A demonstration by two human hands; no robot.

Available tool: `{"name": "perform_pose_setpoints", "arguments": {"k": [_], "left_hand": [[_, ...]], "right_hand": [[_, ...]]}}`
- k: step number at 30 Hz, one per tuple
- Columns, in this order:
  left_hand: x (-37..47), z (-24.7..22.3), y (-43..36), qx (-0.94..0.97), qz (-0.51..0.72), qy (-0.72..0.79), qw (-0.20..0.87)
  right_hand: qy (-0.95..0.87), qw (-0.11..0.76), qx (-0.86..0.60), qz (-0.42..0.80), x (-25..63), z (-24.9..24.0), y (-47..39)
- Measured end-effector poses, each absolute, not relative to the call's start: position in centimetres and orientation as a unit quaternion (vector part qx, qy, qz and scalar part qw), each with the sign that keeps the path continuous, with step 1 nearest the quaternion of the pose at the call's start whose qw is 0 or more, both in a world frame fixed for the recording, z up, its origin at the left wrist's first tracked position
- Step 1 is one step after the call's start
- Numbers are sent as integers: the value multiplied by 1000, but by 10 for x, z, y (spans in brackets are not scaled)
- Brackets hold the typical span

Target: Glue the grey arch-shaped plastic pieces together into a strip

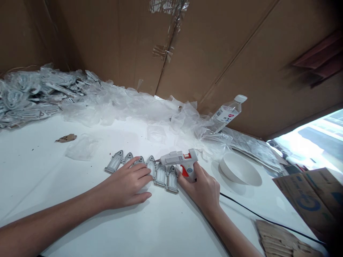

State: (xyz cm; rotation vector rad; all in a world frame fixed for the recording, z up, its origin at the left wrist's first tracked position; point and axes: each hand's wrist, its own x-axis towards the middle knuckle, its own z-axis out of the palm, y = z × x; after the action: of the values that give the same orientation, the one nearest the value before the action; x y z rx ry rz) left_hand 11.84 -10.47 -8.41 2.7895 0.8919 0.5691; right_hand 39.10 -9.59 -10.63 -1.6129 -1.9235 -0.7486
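Grey arch-shaped frames are lying in a row, the left hand pressing flat, fingers released, steadying them; right hand is gripping the glue gun, nozzle aimed at them.

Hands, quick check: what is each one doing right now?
Left hand: open, fingers spread flat on the row of grey arch-shaped pieces.
Right hand: closed around the glue gun, nozzle toward the pieces.

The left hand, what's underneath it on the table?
The left hand lies flat on a row of grey arch-shaped pieces. Pieces show on both sides of it; the ones under the palm are hidden. The right hand holds a glue gun beside them.
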Motion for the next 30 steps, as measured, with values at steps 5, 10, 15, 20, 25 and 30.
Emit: {"name": "perform_pose_setpoints", "arguments": {"k": [5,10,15,20,25,30], "left_hand": [[118,-85,-104,934,186,296,76],[118,-86,-102,935,184,295,71],[116,-85,-101,931,196,298,74],[113,-84,-98,922,218,311,69],[115,-85,-96,922,218,314,68],[114,-85,-97,922,215,314,71]], "right_hand": [[-701,265,-624,-220,392,-103,-96],[-681,269,-670,-119,397,-99,-95],[-661,297,-686,-58,398,-95,-96],[-655,314,-687,-26,399,-95,-98],[-651,298,-697,-38,397,-96,-98],[-654,271,-703,-70,394,-98,-98]]}}
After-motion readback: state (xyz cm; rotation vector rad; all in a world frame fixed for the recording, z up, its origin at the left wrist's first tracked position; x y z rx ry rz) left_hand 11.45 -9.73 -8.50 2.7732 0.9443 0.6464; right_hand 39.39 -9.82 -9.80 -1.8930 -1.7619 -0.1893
